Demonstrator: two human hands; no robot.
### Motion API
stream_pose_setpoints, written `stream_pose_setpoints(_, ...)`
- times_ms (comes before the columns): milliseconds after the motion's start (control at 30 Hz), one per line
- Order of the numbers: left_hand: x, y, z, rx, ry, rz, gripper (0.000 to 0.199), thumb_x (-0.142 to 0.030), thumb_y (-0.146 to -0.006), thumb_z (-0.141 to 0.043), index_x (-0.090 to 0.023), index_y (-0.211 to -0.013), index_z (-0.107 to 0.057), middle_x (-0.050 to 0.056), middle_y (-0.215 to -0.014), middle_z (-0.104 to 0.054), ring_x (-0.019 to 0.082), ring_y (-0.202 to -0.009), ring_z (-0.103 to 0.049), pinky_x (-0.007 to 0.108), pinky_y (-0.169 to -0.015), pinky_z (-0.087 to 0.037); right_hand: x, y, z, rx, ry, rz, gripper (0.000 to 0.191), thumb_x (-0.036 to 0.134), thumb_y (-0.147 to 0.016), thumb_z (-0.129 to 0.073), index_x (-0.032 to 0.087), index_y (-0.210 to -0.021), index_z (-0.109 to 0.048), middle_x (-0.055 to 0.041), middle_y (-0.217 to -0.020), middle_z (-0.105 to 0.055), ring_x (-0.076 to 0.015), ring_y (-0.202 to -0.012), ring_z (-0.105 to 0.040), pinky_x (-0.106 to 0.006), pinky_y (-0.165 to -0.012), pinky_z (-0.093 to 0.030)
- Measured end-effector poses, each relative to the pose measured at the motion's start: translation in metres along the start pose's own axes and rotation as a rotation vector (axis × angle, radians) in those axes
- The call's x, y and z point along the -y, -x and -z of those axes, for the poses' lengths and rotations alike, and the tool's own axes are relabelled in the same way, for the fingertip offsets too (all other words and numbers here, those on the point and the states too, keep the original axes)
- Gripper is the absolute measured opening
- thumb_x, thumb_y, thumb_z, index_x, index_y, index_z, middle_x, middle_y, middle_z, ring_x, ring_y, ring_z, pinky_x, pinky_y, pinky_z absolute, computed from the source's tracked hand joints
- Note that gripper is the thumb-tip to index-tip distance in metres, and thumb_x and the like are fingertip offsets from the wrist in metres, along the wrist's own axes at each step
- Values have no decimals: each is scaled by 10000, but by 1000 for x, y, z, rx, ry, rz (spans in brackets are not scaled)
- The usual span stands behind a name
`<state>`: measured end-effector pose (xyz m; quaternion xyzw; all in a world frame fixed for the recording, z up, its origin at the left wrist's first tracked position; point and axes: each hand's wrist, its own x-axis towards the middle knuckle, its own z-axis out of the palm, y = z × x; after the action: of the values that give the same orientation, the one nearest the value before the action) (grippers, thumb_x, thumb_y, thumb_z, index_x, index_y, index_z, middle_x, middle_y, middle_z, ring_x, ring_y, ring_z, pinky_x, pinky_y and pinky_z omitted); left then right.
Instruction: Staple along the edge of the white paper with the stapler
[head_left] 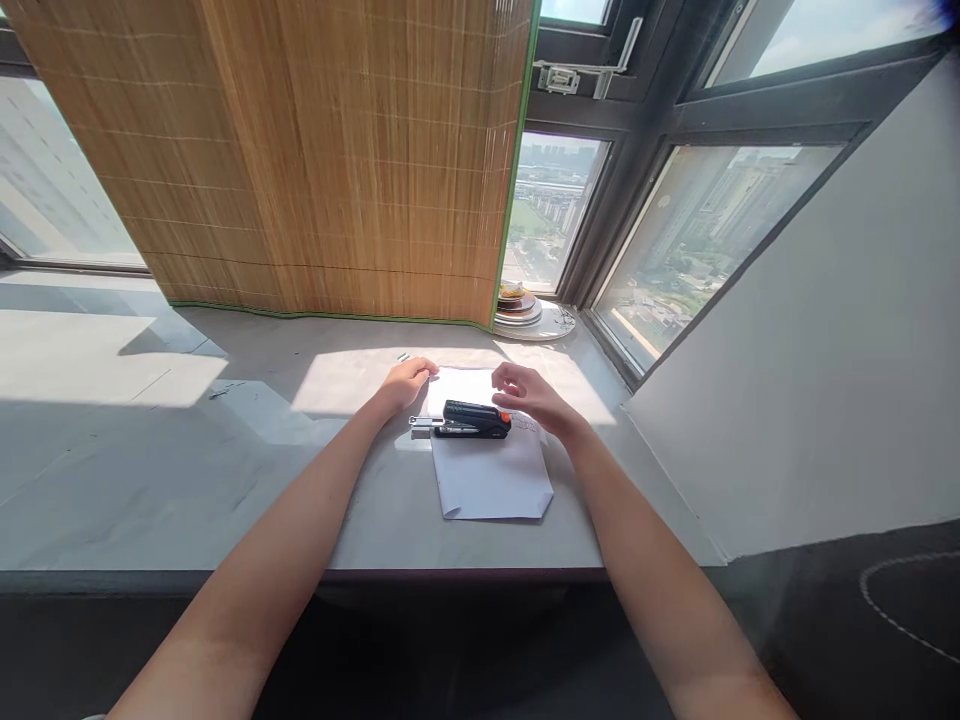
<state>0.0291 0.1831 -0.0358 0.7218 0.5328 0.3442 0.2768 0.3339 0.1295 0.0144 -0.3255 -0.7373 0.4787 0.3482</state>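
Observation:
A black stapler (474, 411) with an orange part at its right end lies across white paper sheets (491, 475). Its silver metal end points left, past the paper's edge. At the upper left corner of the paper, my left hand (407, 382) rests with its fingers stretched forward, touching the edge. My right hand (529, 392) hovers over the upper right of the paper, just behind the stapler's orange end. Its fingers are curled in towards the thumb, and whatever they may hold is too small to make out. The paper's front corners are bent.
Small slivers (403, 357) lie beyond my left hand. A stack of plates (517, 313) stands by the window corner. A bamboo blind (337, 170) hangs behind the counter (262, 480), and a white wall (810, 370) bounds the right side.

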Motion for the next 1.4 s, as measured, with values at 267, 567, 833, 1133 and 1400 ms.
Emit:
stream_pose_setpoints(267, -12, 2, 2, -77, 61, -43, 251, -255, -931, -476, -227, -932, -725, 83, -1148, -754, 292, -1151, -664, 479, -1070, -499, -9, -9, -29, 204, 415, 214, 185, 402, -879, -791, 246, -977, -777, -68, -1196, -681, -304, -1149, -570, -486, -1060, -449)
stream_pose_setpoints(567, -52, 11, -2, -144, 1065, 146, 366, -484, -1064, -427, -204, -1114, -657, 170, -1387, -664, 305, -1312, -647, 487, -1141, -514, -9, -9, -25, -233, 114, 61, 296, 359, -879, -756, 220, -1140, -765, -31, -980, -737, -230, -848, -676, -351, -747, -543)
stream_pose_setpoints(833, -77, 18, -7, 132, 1500, 469, 581, -514, -1119, -290, -81, -1411, -544, 226, -1146, -714, 305, -1056, -746, 471, -977, -630, -6, -11, -37, -331, 855, 446, 592, -20, -860, -589, 333, -1315, -724, -47, -1333, -687, -244, -1131, -686, -371, -899, -557)
stream_pose_setpoints(1133, -71, 15, -9, -41, 1539, 470, 390, -267, -1117, -378, -99, -1407, -577, 204, -1227, -725, 237, -1069, -759, 337, -972, -643, -1, -14, -43, -350, 1223, 530, 595, -87, -892, -549, 291, -1320, -718, -90, -1410, -666, -276, -1224, -659, -426, -984, -515)
stream_pose_setpoints(1400, -57, 12, -1, -146, 1570, 479, 714, 58, -890, -425, -142, -1575, -448, 208, -1518, -593, 235, -1364, -650, 317, -1074, -605, 0, -8, -24, -358, 356, 286, 236, 250, -879, -741, 245, -1113, -767, -51, -1093, -715, -235, -920, -692, -358, -789, -559)
